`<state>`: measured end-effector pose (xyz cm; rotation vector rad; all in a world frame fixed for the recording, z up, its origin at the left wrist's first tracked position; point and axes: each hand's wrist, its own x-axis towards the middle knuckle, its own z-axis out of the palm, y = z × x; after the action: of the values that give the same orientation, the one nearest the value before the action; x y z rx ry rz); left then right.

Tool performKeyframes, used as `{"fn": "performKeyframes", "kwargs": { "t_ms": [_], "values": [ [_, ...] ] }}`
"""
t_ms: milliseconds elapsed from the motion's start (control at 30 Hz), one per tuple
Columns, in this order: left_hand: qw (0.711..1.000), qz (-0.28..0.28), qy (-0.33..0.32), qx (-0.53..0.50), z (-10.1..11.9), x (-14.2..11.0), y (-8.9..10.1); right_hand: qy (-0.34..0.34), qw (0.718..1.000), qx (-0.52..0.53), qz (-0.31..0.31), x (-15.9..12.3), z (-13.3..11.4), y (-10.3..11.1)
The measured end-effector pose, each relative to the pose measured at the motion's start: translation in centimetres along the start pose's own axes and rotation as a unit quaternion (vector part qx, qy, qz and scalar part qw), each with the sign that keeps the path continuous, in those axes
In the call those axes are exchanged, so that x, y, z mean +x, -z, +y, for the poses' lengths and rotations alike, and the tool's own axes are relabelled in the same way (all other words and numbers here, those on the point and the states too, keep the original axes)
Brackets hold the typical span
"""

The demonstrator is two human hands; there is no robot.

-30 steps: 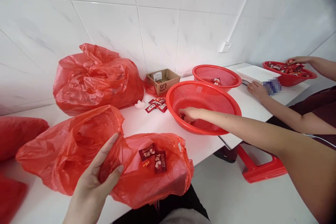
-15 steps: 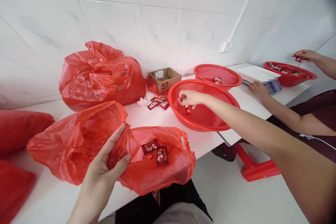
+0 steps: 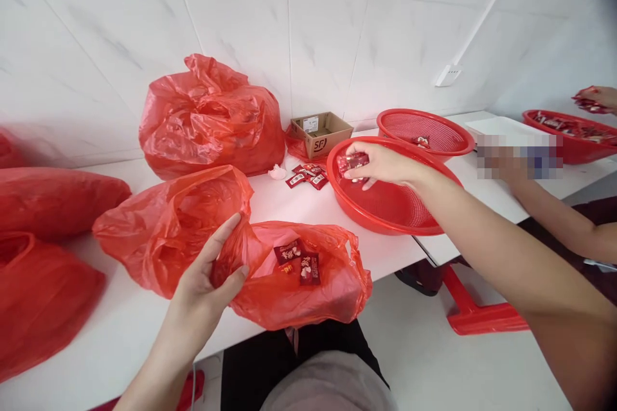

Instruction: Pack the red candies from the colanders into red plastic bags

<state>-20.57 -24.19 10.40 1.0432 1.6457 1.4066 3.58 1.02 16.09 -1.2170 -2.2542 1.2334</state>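
Right hand's packets: the right hand [image 3: 388, 164] covers part of the shiny red packets [image 3: 355, 160], so nobody can count them.
Left hand's fingers: the far fingers of the left hand [image 3: 205, 286] are hidden behind its palm and the red bag film.
Front basket: the right arm and hand hide part of the front basket [image 3: 385, 213].
Back basket: the front basket blocks the low part of the back basket [image 3: 436, 133], where a few small packs show.
Far right: the picture's edge cuts off the far basket [image 3: 563, 135] and another person's hand [image 3: 602, 99] with red packs in it. A blurry patch of squares hides another hand near there.
Right arm: it comes in from the low right corner and stretches over the front basket, the hand pointing left.
Right grip: thumb and fingers pinch the red packets, over the left part of the front basket.
Left arm: it comes up from the bottom, between the side bag [image 3: 144, 241] and the front bag [image 3: 332, 302].
Left grip: thumb and pointing finger are spread, with red film by them; whether the other fingers pinch it, one cannot tell.
Dark packs: a few dark packs [image 3: 309, 268] lie in the front bag on the bench [image 3: 284, 205].
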Motion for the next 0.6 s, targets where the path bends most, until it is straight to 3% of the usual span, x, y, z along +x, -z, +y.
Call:
{"fn": "performKeyframes", "kwargs": {
  "t_ms": [67,167,233,300,400,500,567,600],
  "values": [
    [0.999,-0.019,-0.022,0.036,-0.1,0.2,0.2,0.056,0.994,0.055,-0.077,-2.4,-2.5,-2.1],
    [0.988,-0.017,-0.09,0.128,0.0,0.2,0.2,0.106,0.975,0.027,-0.192,-4.8,-4.6,-7.6],
    [0.963,-0.006,-0.142,0.228,0.2,-0.1,0.4,0.142,0.97,-0.068,-0.187,-5.1,-4.7,-11.0],
    [0.926,-0.001,-0.184,0.329,0.5,-0.7,1.0,0.163,0.957,-0.184,-0.157,-4.8,-4.4,-12.8],
    [0.872,0.018,-0.225,0.434,1.2,-1.4,2.9,0.188,0.919,-0.309,-0.16,-4.5,-3.9,-11.8],
    [0.835,0.061,-0.192,0.513,2.1,-1.6,5.8,0.183,0.893,-0.344,-0.225,-5.4,-3.4,-8.6],
    [0.829,0.073,-0.137,0.538,2.4,-1.3,8.1,0.15,0.906,-0.315,-0.241,-6.4,-3.0,-6.4],
    [0.851,0.075,-0.115,0.506,2.5,-1.1,9.3,0.132,0.923,-0.286,-0.22,-7.0,-2.9,-5.4]
  ]
}}
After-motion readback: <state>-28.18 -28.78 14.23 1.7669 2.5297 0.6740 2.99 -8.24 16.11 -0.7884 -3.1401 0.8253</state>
